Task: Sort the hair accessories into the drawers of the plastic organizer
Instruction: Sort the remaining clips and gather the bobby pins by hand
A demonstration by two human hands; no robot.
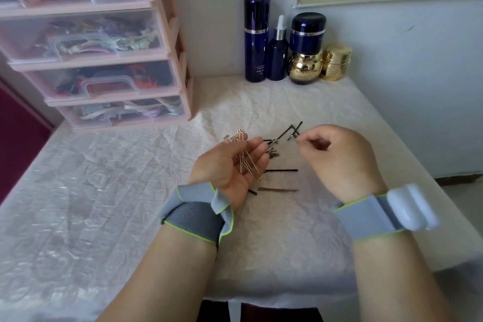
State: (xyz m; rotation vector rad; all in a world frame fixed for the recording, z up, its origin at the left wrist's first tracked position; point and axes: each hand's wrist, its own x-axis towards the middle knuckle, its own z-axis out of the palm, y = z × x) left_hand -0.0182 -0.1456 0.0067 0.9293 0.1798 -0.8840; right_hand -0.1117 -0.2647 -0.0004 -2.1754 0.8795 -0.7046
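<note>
My left hand [235,165] lies palm up over the table and holds several silver U-shaped hairpins [244,162] with small jewelled tops. My right hand [332,154] hovers to its right, with curled fingers pinching a small silver pin [291,135] at the fingertips. Black bobby pins [290,129] lie scattered on the white cloth between and beyond the hands, one black pin [281,170] and a brown one [278,189] nearer me. The pink plastic organizer [177,60] stands at the back left, its clear drawers shut and full of colourful accessories.
Dark blue bottles [256,36] and gold jars [335,61] stand against the wall at the back of the table. The white embroidered tablecloth [104,191] covers the table. The table's right edge [418,165] drops to the floor.
</note>
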